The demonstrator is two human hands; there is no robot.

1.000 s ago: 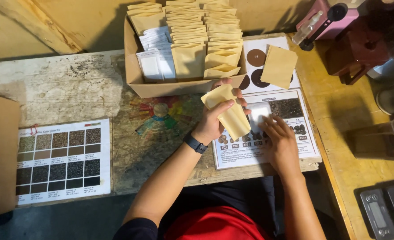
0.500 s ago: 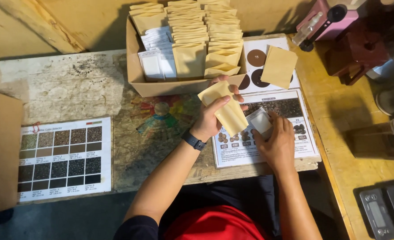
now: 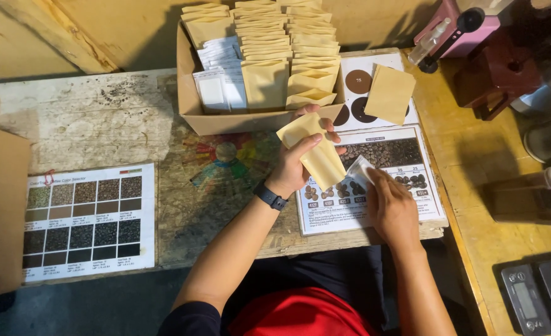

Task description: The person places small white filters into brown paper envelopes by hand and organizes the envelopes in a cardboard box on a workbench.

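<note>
Left hand (image 3: 295,167) grips one tan pouch (image 3: 312,149).

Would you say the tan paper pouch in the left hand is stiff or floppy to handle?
The tan pouch looks thin, flat, likely light: the left hand pinches it alone. It stands out unsupported, so probably fairly stiff, though it might crease easily.
</note>
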